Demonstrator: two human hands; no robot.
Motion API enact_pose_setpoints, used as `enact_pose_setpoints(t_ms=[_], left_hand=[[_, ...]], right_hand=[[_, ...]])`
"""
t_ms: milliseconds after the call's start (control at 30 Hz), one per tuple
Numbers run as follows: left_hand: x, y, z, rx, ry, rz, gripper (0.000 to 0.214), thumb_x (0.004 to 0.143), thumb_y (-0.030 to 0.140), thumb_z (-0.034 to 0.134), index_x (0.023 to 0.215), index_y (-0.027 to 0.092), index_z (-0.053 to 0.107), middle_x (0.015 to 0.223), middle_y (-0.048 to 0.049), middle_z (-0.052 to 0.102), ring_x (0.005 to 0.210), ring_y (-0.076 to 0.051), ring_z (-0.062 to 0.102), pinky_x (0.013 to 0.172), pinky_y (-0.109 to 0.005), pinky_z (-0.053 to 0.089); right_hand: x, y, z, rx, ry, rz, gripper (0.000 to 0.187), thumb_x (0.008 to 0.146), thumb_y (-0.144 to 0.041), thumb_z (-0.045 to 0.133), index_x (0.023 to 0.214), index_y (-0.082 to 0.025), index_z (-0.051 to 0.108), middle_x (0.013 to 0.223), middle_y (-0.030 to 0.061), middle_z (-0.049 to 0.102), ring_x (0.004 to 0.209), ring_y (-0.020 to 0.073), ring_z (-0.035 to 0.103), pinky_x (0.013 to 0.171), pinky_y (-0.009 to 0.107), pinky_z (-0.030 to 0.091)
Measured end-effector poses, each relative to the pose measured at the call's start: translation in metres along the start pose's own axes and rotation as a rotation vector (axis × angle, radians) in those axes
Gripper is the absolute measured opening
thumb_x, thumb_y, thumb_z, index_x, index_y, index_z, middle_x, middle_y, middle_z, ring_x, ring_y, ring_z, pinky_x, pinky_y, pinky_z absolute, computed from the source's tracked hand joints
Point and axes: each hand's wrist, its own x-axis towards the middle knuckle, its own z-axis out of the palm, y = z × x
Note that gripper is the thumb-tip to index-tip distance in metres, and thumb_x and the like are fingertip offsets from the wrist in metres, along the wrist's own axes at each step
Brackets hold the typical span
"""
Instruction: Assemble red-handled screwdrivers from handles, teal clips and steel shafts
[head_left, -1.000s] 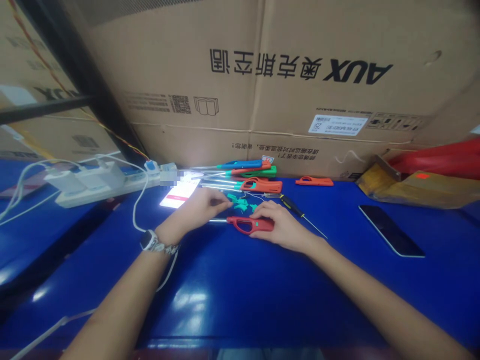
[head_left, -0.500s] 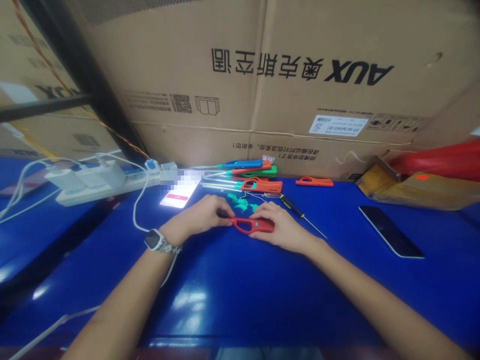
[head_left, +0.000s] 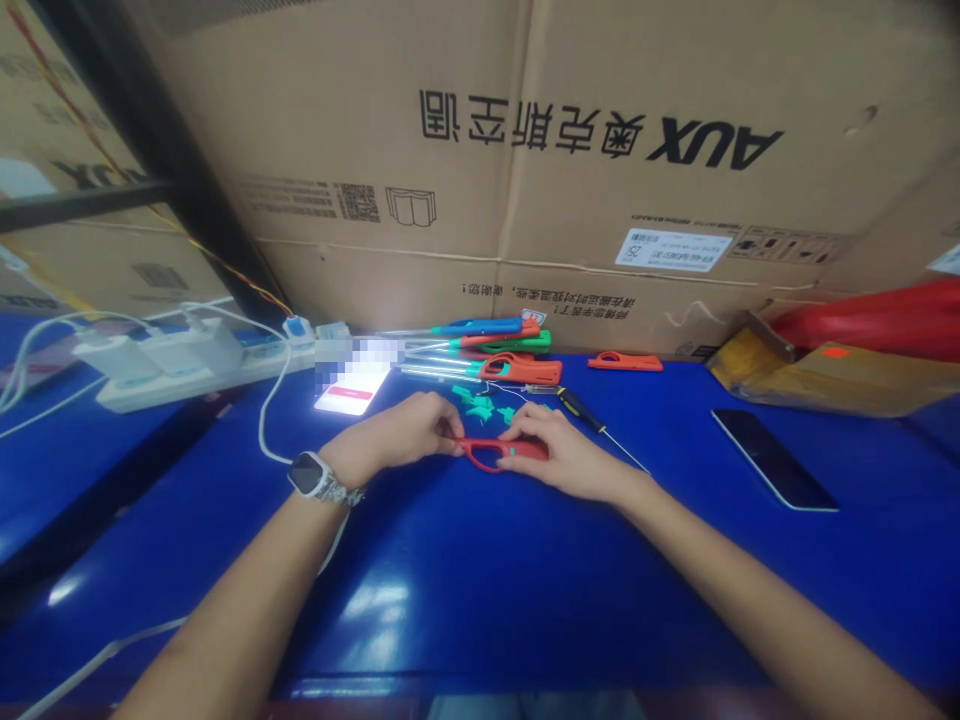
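Observation:
A red long-nosed lighter (head_left: 495, 452) lies on the blue table (head_left: 480, 590) between my hands. My left hand (head_left: 409, 432), with a watch on its wrist, is closed round the lighter's front end and hides its metal tube. My right hand (head_left: 559, 450) grips the handle end with curled fingers. Several small green plastic parts (head_left: 480, 405) lie just behind the lighter.
A pile of blue, red and green lighters (head_left: 491, 350) lies at the back, with an orange handle shell (head_left: 626, 361) to its right. A black screwdriver (head_left: 592, 423) lies beside my right hand. Lit phone (head_left: 352, 390), dark phone (head_left: 772, 458), power strip (head_left: 172, 360), cardboard boxes (head_left: 525, 170).
My left hand has moved from the green parts down onto the lighter's front end and now covers the metal tube. My right hand has stayed on the handle.

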Motion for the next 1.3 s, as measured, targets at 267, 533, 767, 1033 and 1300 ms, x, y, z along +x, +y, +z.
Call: enact_pose_setpoints(t_ms=[267, 533, 767, 1033, 1300], left_hand=[[-0.006, 0.003, 0.004, -0.043, 0.042, 0.037, 0.013, 0.079, 0.031, 0.071, 0.083, 0.019, 0.072, 0.077, -0.0035, 0.072, 0.068, -0.019, 0.065, 0.061, -0.026, 0.047], [-0.01, 0.023, -0.004, 0.096, 0.11, 0.151, 0.01, 0.082, 0.02, 0.069, 0.09, 0.021, 0.075, 0.089, -0.005, 0.072, 0.081, -0.021, 0.065, 0.074, -0.031, 0.047], [-0.013, 0.026, -0.015, 0.265, 0.272, 0.276, 0.007, 0.085, 0.02, 0.07, 0.089, 0.022, 0.075, 0.081, -0.0032, 0.068, 0.077, -0.02, 0.061, 0.072, -0.032, 0.044], [-0.01, 0.029, -0.006, 0.57, 0.524, 0.324, 0.012, 0.089, 0.02, 0.064, 0.097, 0.023, 0.072, 0.095, -0.0057, 0.066, 0.095, -0.026, 0.057, 0.09, -0.044, 0.042], [0.0, 0.039, 0.013, 0.023, 1.231, 0.173, 0.038, 0.08, 0.025, 0.068, 0.115, 0.02, 0.057, 0.111, -0.0079, 0.057, 0.105, -0.024, 0.056, 0.094, -0.041, 0.047]], right_hand=[[-0.002, -0.007, 0.003, 0.157, 0.055, 0.112, 0.016, 0.084, -0.031, 0.074, 0.087, -0.02, 0.062, 0.083, -0.0006, 0.067, 0.073, 0.0163, 0.059, 0.067, 0.028, 0.042], [-0.007, -0.007, 0.001, 0.267, 0.195, 0.102, 0.009, 0.085, -0.025, 0.07, 0.092, -0.02, 0.067, 0.09, 0.0019, 0.071, 0.08, 0.0174, 0.066, 0.074, 0.031, 0.051], [-0.014, -0.003, -0.014, 0.026, 0.192, 0.048, 0.009, 0.079, -0.025, 0.077, 0.086, -0.021, 0.073, 0.085, 0.0017, 0.072, 0.077, 0.0181, 0.065, 0.072, 0.031, 0.05], [-0.012, -0.002, -0.009, -0.006, 0.334, 0.026, 0.006, 0.084, -0.024, 0.073, 0.087, -0.019, 0.074, 0.079, 0.0024, 0.068, 0.069, 0.0153, 0.059, 0.067, 0.028, 0.044], [-0.009, -0.01, 0.003, 0.3, 0.446, 0.208, 0.016, 0.08, -0.032, 0.074, 0.079, -0.017, 0.072, 0.072, 0.0026, 0.067, 0.059, 0.0132, 0.053, 0.056, 0.027, 0.043]])
